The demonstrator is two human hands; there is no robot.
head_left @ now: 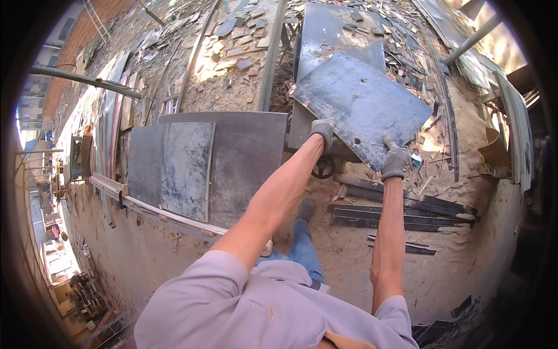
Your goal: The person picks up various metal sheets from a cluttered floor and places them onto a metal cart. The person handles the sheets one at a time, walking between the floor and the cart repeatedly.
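Observation:
In front of me a dark blue-grey plywood panel [366, 99] with a small round hole near its close corner is turned at an angle. My left hand [323, 130], in a grey knit glove, is closed on its left edge, fingertips partly hidden. The gloved right hand [396, 158] grips the near right edge, with fingers lying over the top face. Beneath the far part of this panel lies another dark panel [331, 26], strewn with debris. Under the close corner a black handwheel [323, 168] shows in part.
Several dark boards [250, 157] are laid on a low bench to my left. Long dark strips [401, 218] lie on the sandy ground near my right arm. Offcuts [241, 52] cover the ground beyond, between metal rails [272, 58]. Metal poles [87, 80] jut in at both sides.

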